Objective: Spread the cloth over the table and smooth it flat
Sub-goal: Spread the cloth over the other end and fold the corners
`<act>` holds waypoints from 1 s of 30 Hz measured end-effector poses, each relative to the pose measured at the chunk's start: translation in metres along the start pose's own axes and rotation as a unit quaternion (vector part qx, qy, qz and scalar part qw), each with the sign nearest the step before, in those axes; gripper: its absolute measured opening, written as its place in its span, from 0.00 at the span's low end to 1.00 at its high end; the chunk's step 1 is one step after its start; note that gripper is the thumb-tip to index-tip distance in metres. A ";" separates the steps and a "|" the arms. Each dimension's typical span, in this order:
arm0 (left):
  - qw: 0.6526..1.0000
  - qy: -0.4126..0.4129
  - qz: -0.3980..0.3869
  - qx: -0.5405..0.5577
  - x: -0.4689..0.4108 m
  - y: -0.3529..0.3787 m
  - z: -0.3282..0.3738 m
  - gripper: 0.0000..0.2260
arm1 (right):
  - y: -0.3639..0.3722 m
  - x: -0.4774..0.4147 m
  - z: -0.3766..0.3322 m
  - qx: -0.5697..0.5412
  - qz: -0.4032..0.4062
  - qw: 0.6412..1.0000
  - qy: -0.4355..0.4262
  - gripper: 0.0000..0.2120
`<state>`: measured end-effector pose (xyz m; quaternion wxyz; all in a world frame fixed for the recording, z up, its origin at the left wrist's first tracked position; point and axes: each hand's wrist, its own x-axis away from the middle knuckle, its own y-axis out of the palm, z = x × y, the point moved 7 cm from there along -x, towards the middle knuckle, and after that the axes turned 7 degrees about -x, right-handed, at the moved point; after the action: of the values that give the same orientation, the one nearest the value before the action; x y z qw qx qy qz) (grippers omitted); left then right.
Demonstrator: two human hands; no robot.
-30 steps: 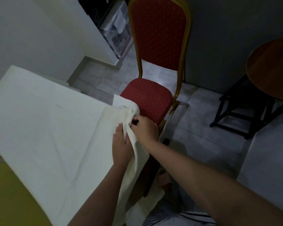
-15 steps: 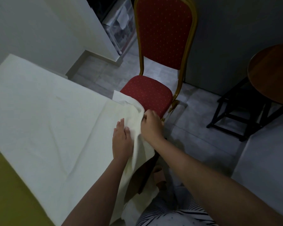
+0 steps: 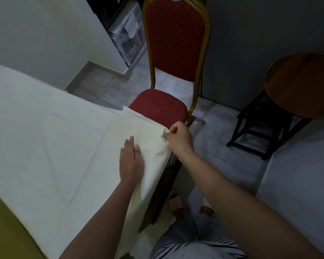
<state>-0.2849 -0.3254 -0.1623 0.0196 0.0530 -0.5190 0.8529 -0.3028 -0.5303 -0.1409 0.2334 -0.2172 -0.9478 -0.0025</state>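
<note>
A cream white cloth (image 3: 51, 139) covers most of the table and hangs over its right edge toward the floor. A yellow-green strip of table (image 3: 6, 227) shows bare at the lower left. My left hand (image 3: 131, 161) lies flat on the cloth near the right edge, fingers straight. My right hand (image 3: 179, 137) pinches the cloth's edge at the table's right corner, beside the chair seat, and holds it taut. Faint creases run across the middle of the cloth.
A red padded chair (image 3: 173, 53) with a gold frame stands right against the table's far right corner. At the right is a round wooden table (image 3: 303, 85) on a dark frame. A plastic drawer unit (image 3: 127, 36) sits by the white wall. My slippered feet are below.
My right hand has drawn the bunched cloth edge out to the right, so the folds near the corner have flattened. My left hand stayed pressed on the cloth.
</note>
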 end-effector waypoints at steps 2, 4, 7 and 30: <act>0.999 0.040 0.022 -0.007 0.002 -0.005 0.008 0.20 | -0.026 0.003 0.000 -0.011 0.060 0.998 -0.017 0.10; 0.997 0.072 0.032 -0.007 0.004 -0.008 0.016 0.20 | -0.049 0.011 -0.001 -0.035 0.114 0.991 -0.062 0.13; 0.996 0.081 0.021 -0.017 0.008 -0.003 0.017 0.20 | -0.053 0.033 0.002 -0.032 0.133 0.983 -0.126 0.11; 0.989 0.002 -0.040 -0.144 0.034 0.005 -0.020 0.24 | 0.008 -0.008 0.058 0.382 -0.053 0.902 -0.195 0.09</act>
<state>-0.3207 -0.3107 -0.1715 0.0627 0.0686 -0.6340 0.7677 -0.3181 -0.5200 -0.1968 0.1090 -0.0570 -0.9126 0.3899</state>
